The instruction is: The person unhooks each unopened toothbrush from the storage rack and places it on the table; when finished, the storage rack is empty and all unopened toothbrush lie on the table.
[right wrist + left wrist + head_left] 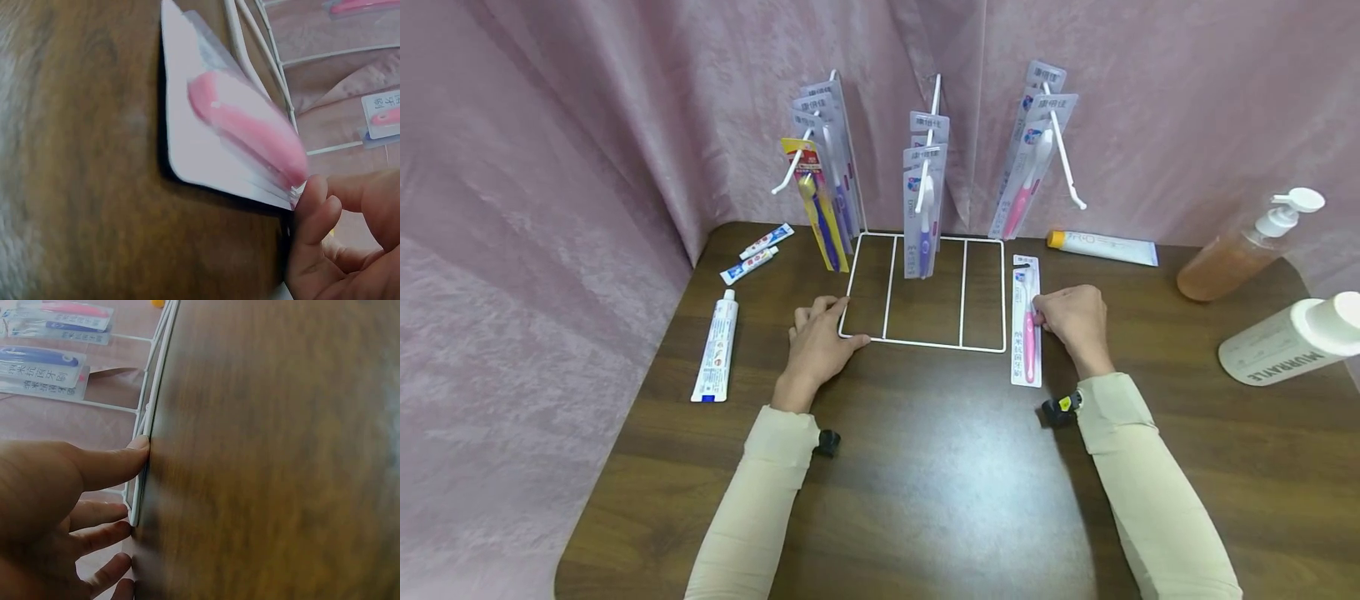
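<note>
Right hand pinching pink toothbrush pack, lying lengthwise just right of wire rack; left hand flat, steadying rack.

The head view looks forward and down from above the person's chest onto a dark brown wooden table, far enough back to take in both sleeved forearms, with a pink fabric curtain closing the scene from 9 through 12 to 3 o'clock. The left wrist view sits very near the left hand, facing along the tabletop toward the white wire rack, which it shares with the head view. The right wrist view sits just as close behind the right hand, facing the pink toothbrush in its flat blister pack, seen at 3 o'clock of the rack in the head view.
</note>
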A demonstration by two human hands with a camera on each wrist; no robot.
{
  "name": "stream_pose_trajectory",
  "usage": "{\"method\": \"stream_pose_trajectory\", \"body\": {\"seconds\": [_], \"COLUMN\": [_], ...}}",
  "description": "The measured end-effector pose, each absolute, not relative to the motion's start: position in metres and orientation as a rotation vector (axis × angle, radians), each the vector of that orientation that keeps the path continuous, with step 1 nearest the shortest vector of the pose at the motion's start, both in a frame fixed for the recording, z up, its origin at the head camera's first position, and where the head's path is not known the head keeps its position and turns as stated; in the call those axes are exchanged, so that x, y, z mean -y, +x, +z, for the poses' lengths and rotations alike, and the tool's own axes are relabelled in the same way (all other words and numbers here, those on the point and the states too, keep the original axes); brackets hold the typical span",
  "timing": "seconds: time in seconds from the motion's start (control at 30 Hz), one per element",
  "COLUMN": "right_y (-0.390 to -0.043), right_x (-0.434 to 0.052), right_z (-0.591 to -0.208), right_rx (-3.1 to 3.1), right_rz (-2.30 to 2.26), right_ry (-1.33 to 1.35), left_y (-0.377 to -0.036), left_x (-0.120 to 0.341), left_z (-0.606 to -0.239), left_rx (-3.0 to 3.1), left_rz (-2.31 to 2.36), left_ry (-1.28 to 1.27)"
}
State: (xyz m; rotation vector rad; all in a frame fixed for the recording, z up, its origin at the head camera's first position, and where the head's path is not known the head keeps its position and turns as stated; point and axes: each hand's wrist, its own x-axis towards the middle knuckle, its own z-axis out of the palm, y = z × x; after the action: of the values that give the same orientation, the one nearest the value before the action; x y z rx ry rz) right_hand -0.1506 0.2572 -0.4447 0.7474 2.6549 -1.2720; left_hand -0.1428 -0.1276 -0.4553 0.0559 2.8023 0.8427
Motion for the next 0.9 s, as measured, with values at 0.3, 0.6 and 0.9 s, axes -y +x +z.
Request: {"method": "stream_pose_trajectory", "body": {"seconds": [0.3, 0.6, 0.9], "right_y": [-0.149, -0.148, -0.148], "right_x": [-0.256, -0.255, -0.258], "right_z": [-0.444, -0.449, -0.449], "right_rx": [-2.668, -2.6, -2.577], "right_rz": [-1.293, -1.379, -1.434], "right_ry": [0.74, 0.721, 0.711], "left_y": [-0.145, -0.143, -0.148], "left_x": [0.13, 0.133, 0.134], "left_z": [-0.46, -0.463, -0.471], "left_rx": [-2.79, -2.776, -2.79], "left_rz": [0.918, 0.916, 0.939], "left_ry": [0.054, 0.039, 0.056]}}
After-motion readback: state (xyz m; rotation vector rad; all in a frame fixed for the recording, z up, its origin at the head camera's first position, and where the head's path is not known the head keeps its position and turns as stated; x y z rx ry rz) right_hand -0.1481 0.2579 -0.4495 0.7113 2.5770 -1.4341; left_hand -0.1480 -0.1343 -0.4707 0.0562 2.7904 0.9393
